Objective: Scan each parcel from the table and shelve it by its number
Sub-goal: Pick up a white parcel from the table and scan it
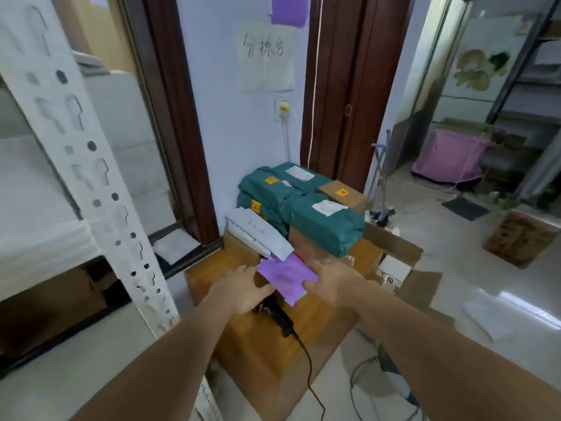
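Left hand (243, 287), right hand (332, 284): bare, no rings, no watch; forearms bare, no sleeves in view.
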`<state>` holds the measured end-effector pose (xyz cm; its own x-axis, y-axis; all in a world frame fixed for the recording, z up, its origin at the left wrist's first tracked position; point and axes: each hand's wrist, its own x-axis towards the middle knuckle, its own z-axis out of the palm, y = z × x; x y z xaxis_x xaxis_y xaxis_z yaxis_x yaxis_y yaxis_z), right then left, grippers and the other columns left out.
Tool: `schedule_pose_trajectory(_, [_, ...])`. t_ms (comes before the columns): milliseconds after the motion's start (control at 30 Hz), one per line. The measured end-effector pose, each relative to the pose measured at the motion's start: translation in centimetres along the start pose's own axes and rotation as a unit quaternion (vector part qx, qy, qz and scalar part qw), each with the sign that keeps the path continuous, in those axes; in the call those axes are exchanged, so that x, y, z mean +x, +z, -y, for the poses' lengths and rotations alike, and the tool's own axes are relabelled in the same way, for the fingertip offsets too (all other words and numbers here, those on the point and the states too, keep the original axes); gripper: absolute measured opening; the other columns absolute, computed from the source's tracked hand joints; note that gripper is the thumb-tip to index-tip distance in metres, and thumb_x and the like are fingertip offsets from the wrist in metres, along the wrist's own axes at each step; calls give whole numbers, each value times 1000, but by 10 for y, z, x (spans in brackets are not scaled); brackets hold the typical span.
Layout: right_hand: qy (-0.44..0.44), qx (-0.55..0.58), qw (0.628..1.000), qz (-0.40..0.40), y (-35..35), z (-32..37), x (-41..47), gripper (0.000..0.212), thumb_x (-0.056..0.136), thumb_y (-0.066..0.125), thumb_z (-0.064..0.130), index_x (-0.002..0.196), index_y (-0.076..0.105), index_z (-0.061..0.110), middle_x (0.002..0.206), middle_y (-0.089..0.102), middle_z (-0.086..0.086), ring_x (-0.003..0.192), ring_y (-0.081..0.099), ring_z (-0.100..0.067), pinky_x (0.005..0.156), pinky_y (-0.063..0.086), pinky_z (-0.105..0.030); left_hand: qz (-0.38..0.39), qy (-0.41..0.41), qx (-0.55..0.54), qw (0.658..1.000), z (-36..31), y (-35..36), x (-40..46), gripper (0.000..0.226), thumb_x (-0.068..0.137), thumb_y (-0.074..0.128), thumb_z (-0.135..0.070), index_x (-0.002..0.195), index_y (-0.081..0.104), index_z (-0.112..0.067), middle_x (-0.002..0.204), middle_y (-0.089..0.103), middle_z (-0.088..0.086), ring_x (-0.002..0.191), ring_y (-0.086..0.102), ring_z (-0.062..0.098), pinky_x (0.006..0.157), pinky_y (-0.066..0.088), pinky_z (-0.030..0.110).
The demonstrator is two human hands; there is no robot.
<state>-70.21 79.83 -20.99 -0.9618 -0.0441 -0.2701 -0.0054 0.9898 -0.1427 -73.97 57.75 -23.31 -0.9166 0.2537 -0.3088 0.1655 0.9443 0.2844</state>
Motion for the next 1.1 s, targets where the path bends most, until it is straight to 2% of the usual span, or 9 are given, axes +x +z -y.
schedule_pose_trajectory(133, [-8,-32,999,42,17,-9,54,60,99,37,52,150,33,22,147,48,-9,132,46,-32,109,31,-53,14,-39,10,999,6,21,47,79,98,41,-73,161,34,-24,164,38,6,148,39,30,120,32,48])
schedule_pose_trajectory(300, [-38,11,996,83,70,-4,128,65,95,46,47,152,33,20,150,45,-7,131,48,-31,106,44,-44,36,-83,21,996,34,54,101,90,93,38,-81,164,27,-27,168,33,5,154,31,32,124,29,51])
schedule_pose_trajectory(400, [-73,34,989,121,108,9,159,56,96,51,39,145,42,13,136,54,-10,120,56,-29,95,50,-39,59,-92,30,994,49,79,121,92,93,36,-81,164,26,-25,170,29,6,154,30,33,124,29,51])
schedule_pose_trajectory(533, [-75,53,980,179,163,21,186,38,94,53,39,123,55,14,114,63,-9,102,63,-27,85,55,-38,80,-104,13,991,63,109,136,83,95,37,-77,161,32,-25,169,28,8,154,28,33,123,29,49])
schedule_pose_trajectory(633, [-61,53,973,216,198,23,202,45,95,52,37,130,51,11,121,60,-11,105,62,-28,89,55,-39,90,-104,-3,990,67,127,136,81,96,38,-77,158,36,-24,164,36,6,152,30,29,122,29,47])
schedule_pose_trajectory(800, [-60,-32,978,196,235,19,217,64,101,48,33,153,27,1,147,44,-17,132,48,-32,107,44,-38,79,-115,10,990,88,159,135,76,97,35,-77,149,48,-24,155,48,3,141,48,26,116,40,43])
schedule_pose_trajectory(900, [-30,-19,991,130,249,16,223,51,103,42,24,148,31,3,145,48,-14,130,51,-28,105,45,-36,66,-121,13,990,98,170,135,68,96,38,-75,140,56,-26,140,62,0,128,60,23,105,49,39])
schedule_pose_trajectory(967, [12,26,996,86,255,15,225,44,105,36,28,143,37,6,138,54,-11,125,56,-25,101,47,-35,63,-129,17,989,103,175,135,72,93,35,-79,141,54,-28,140,62,-1,129,59,23,106,47,42])
schedule_pose_trajectory(1100, [33,54,996,62,264,17,227,50,104,39,36,145,35,7,135,57,-9,120,59,-22,98,50,-32,48,-139,10,989,106,180,140,62,97,36,-74,129,61,-28,130,67,-2,125,62,22,104,47,39])
